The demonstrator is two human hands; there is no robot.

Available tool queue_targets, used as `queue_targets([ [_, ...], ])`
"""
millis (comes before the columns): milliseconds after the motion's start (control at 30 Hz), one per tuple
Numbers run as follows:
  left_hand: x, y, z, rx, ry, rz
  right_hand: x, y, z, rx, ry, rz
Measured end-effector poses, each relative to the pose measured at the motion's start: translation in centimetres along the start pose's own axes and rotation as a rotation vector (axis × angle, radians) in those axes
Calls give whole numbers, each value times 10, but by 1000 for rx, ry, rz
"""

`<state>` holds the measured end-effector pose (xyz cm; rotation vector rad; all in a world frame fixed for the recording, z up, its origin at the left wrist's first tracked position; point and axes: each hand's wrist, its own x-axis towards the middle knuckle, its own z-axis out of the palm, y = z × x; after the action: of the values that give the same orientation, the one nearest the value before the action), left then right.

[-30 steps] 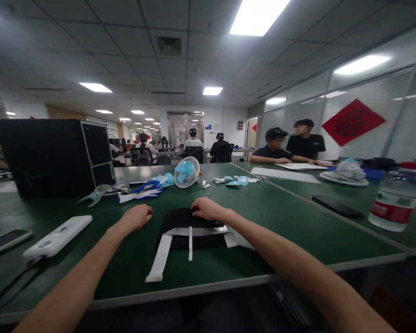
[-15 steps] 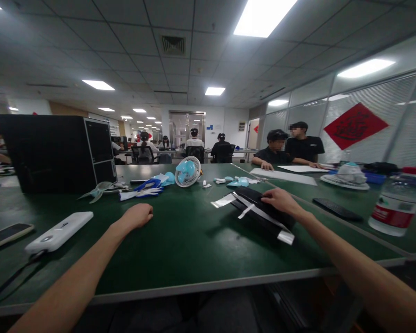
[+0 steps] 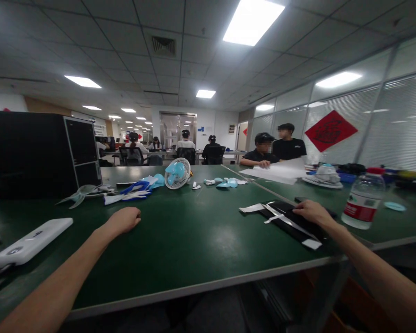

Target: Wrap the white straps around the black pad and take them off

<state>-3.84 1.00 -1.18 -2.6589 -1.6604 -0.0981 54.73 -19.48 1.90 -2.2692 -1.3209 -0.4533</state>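
Note:
My right hand (image 3: pixel 312 212) pinches the upper edge of a flat black pouch-like piece (image 3: pixel 288 225). Pale, shiny strips run along it and stick out past its ends. It lies low over the right side of the green table (image 3: pixel 208 259), close to a dark phone-like slab partly hidden behind my hand. My left hand (image 3: pixel 124 220) rests on the tabletop with its fingers curled in, and nothing shows in it. Beyond that hand are blue-and-white gloves (image 3: pixel 130 194) and a small fan (image 3: pixel 177 173) with light-blue blades, tipped back in its white guard.
A large black computer case (image 3: pixel 31 155) stands at left, behind a white power bank (image 3: pixel 31 243) with a cable. Light-blue fan parts (image 3: pixel 227 183) lie further back. On the right is a water bottle (image 3: pixel 364 199). Two people are across the table, by white sheets (image 3: pixel 277 171).
The black piece has moved right with my right hand and been lowered to the table. The view has turned right. A person across the table has raised a white sheet.

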Motion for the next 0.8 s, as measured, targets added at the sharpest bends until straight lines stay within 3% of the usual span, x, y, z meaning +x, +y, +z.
queue_targets([
  [133, -5, 5, -5, -10, -13, -2, 20, 19, 1, -41, -173, 47],
  [267, -4, 3, -3, -51, -27, -21, 27, 26, -6, -75, -193, 67],
  [400, 0, -2, 3, -61, -14, -1, 9, 28, -18, -147, -187, 124],
  [533, 0, -1, 3, -40, -20, 15, -19, 34, -25, -152, -278, 157],
  [800, -1, 2, 1, -8, -37, 19, -56, 30, -23, -135, -286, 180],
])
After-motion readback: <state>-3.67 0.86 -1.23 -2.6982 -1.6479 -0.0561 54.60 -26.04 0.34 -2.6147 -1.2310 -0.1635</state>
